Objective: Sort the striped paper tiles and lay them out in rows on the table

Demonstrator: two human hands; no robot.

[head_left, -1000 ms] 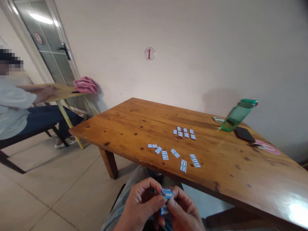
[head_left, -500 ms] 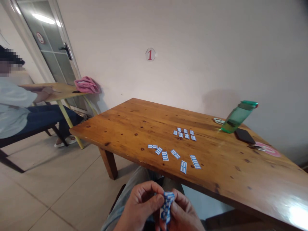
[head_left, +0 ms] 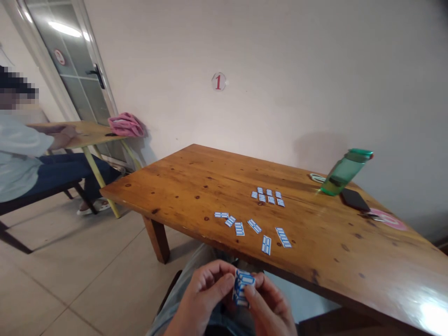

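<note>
At the lower middle of the head view, a small bunch of blue-bordered white label stickers (head_left: 244,285) is held over my lap, below the table's near edge. My left hand (head_left: 206,291) pinches its left side between thumb and forefinger. Gripping the right side is my right hand (head_left: 269,303), its thumb pressed on the front face. The lower fingers of both hands are partly hidden. Several loose label pieces (head_left: 266,245) lie scattered on the wooden table (head_left: 182,186) beyond my hands. Farther back, several smaller label pieces (head_left: 269,198) sit in two rough rows.
A green bottle (head_left: 345,172) leans at the table's right, near a dark flat phone-like object (head_left: 354,199), a white coiled cable (head_left: 317,178) and a pink round item (head_left: 388,219) with a metal tool on it. At left, another person (head_left: 21,154) sits at a second table (head_left: 84,133).
The label bunch has turned and fanned so that a wider label face shows. My right thumb has moved up onto that face. Things on the table have stayed put.
</note>
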